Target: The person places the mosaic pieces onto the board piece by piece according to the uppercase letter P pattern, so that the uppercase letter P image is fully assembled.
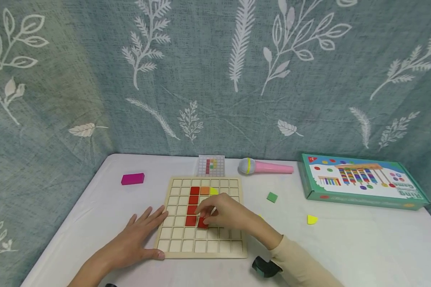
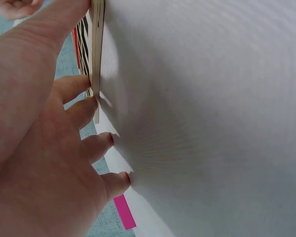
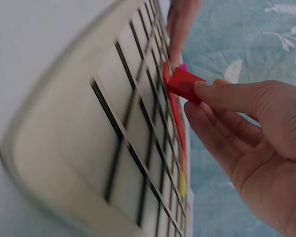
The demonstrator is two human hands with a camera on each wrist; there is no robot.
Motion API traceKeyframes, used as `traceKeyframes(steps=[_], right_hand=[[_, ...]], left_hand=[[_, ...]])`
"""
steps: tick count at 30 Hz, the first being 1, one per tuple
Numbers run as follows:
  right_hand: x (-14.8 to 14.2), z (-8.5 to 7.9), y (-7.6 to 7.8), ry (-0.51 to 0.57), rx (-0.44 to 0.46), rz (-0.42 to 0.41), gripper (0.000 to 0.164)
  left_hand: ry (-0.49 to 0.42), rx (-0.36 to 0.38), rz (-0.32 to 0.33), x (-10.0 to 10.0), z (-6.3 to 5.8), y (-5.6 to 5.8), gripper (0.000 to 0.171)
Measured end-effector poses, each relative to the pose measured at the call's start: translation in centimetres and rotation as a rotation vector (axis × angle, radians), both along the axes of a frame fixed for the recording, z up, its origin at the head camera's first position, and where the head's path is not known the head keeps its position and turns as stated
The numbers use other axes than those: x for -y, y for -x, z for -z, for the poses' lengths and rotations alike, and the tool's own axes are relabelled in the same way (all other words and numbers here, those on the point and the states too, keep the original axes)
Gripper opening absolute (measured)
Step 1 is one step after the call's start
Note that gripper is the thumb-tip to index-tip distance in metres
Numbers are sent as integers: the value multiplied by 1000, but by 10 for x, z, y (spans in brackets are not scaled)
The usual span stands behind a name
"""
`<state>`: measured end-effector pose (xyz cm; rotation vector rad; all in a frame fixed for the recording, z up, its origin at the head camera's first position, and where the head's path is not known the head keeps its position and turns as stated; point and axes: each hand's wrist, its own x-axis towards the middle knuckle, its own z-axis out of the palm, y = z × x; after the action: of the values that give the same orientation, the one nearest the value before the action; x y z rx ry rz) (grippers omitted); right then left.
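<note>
A wooden grid board [image 1: 204,255] lies on the white table. In its cells sits a column of red square tiles [image 1: 194,200], with an orange tile [image 1: 204,191] and a yellow tile [image 1: 213,191] beside the top one. My right hand [image 1: 224,211] pinches another red tile [image 3: 185,85] between thumb and fingers, just right of the column's lowest tile. That tile is tilted in the right wrist view. My left hand [image 1: 138,239] rests spread at the board's left edge, thumb and fingertips touching the frame [image 2: 96,59].
Behind the board lies a pattern card [image 1: 211,166] beside a pink toy microphone [image 1: 269,167]. A green tile [image 1: 272,197] and a yellow quarter-round tile [image 1: 312,219] lie to the right, before a game box [image 1: 362,181]. A magenta block [image 1: 132,179] is at the left.
</note>
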<state>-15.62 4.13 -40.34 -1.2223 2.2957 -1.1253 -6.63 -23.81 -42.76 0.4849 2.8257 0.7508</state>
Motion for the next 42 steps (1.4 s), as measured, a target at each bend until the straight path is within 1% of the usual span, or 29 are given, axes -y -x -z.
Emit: traceKeyframes(steps=[7,10,15,18,22,26,33,38,42], right_hand=[[21,8,-5,4,21,-41,20],[27,10,-8,0,12,-52,19],[33,12,-12,-16,-49,-39,17],[36,13,-14,-40,-111,-39,17],[37,13,-16,-79,-157,-26,17],[38,12,-17,-111,-160,-4,16],[38,14,-18,-144,-172,-8,17],[33,12,-18,-137,-202,-7,17],[20,9,-17,-92,-172,16,18]], left_hand=[[3,-1,-1,0,-2,-1,105],[-4,4,0,0,-2,-1,105],[-6,2,3,0,-2,0,105],[-8,7,1,0,-2,0,105],[-14,12,-1,0,-2,0,105],[-25,12,3,1,-1,0,105],[-27,13,7,2,-1,1,105],[-26,18,6,1,-1,1,105],[-17,22,-2,0,-1,1,105]])
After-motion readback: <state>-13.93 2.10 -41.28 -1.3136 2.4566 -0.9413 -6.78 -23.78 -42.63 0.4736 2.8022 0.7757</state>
